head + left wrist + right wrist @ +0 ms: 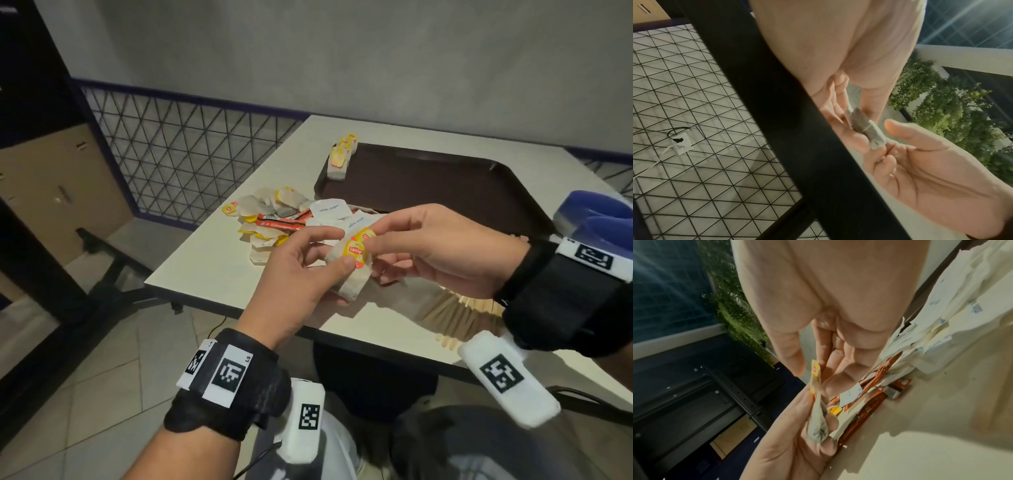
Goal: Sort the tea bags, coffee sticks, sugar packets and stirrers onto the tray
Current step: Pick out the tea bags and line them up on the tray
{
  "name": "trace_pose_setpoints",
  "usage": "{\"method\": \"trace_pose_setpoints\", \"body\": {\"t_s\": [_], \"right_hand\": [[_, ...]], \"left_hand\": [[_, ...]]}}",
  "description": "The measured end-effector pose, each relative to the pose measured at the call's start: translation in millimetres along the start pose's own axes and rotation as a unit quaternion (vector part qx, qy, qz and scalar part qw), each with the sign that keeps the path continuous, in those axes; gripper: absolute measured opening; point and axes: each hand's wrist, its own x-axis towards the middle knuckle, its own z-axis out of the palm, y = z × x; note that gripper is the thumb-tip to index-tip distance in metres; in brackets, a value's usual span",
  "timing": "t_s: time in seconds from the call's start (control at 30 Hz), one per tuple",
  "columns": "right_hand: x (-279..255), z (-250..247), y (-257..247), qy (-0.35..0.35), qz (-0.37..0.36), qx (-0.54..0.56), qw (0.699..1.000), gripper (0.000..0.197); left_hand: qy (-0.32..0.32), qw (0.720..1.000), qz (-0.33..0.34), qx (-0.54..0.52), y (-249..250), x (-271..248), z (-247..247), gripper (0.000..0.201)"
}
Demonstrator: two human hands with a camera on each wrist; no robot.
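From the head camera, the left hand [294,270] and the right hand [435,250] meet above the near edge of the white table [205,267], both holding one tea bag [349,270]. The left thumb and fingers are curled around the pouch, and the right thumb and forefinger pinch its yellow Lipton tag [358,248]. Behind them lies a mixed pile: loose tea bags [270,205], orange coffee sticks [282,221] and white sugar packets [329,207]. The brown tray [445,185] sits farther back, with a short row of sorted tea bags [340,156] at its far left corner. Wooden stirrers [455,311] are fanned out on the table under the right wrist.

From the left wrist camera, the tea bag [867,129] sits between the left hand's fingers [840,91] and the right hand [931,170], whose palm faces the lens with thumb extended; a black bar hides much of the grip.

From the right wrist camera, the right thumb [789,353] is at the yellow tag [815,374], though actual contact is hard to confirm here, while the left hand [789,443] grips the crumpled pouch [819,426] below. The coffee sticks [869,407] and sugar packets [931,337] lie on the table beyond
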Motion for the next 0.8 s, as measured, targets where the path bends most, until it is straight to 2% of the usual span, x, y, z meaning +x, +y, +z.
{"method": "trace_pose_setpoints", "body": {"t_s": [0.13,0.27,0.47,0.57,0.7,0.8], "right_hand": [[0.9,1.0,0.6,0.028,-0.044,-0.042,0.998,0.019],[2.7,-1.1,-2.6,0.046,-0.067,-0.085,0.993,0.015],[1.8,0.4,-1.6,0.081,-0.137,-0.152,0.975,0.028],[0.6,1.2,-2.6,0.077,-0.16,-0.185,0.967,0.028],[1.3,1.4,-4.0,0.064,-0.169,-0.2,0.963,0.028],[1.9,0.6,-4.6,0.054,-0.163,-0.2,0.965,0.029]], "left_hand": [[-0.005,1.0,0.0,-0.017,1.8,-0.7,3.5,0.046],[0.023,0.999,0.011,-0.039,0.4,0.9,2.8,0.051],[0.04,0.997,0.018,-0.069,-2.9,1.2,1.6,0.032],[0.031,0.998,0.022,-0.044,-5.6,2.8,0.2,0.038],[0.023,0.999,0.025,-0.017,-6.6,3.1,-0.4,0.031],[0.008,0.999,0.039,0.014,-5.8,2.1,-0.3,0.009]]}}
